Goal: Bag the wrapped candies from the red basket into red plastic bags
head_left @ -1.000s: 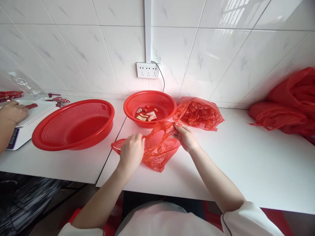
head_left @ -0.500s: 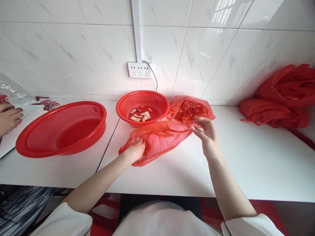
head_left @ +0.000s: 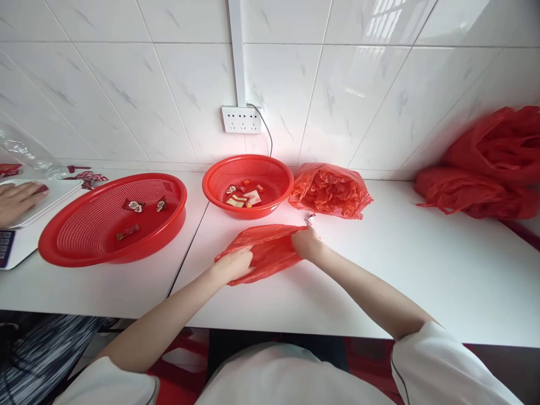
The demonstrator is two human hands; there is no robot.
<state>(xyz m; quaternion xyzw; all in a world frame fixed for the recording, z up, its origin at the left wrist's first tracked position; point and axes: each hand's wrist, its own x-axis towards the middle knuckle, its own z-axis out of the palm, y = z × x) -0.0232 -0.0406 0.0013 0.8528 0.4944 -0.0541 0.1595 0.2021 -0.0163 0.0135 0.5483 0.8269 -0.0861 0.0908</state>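
Note:
A thin red plastic bag (head_left: 276, 256) lies on the white table in front of me, its mouth spread wide between my hands. My left hand (head_left: 236, 264) grips the left side of the rim, its fingertips partly inside the bag. At the right end, my right hand (head_left: 307, 243) is closed on the other side of the rim, fingers largely hidden. Just beyond its knuckles shows a small white-and-red wrapped sweet (head_left: 310, 219); I cannot tell if the hand touches it. Behind the bag stands a round red basket (head_left: 211, 179) holding several small wrapped pieces.
A larger red basket (head_left: 50, 247) at left holds three wrapped sweets. Beside it a co-worker's hand (head_left: 19, 199) rests over a white scale (head_left: 19, 253). Crumpled red bags (head_left: 333, 191) sit behind my right hand; more red bags (head_left: 485, 163) are piled far right.
My right hand has moved left from the crumpled bags to the bag's rim. The bag is drawn together and its mouth widened. Three sweets now lie in the larger basket.

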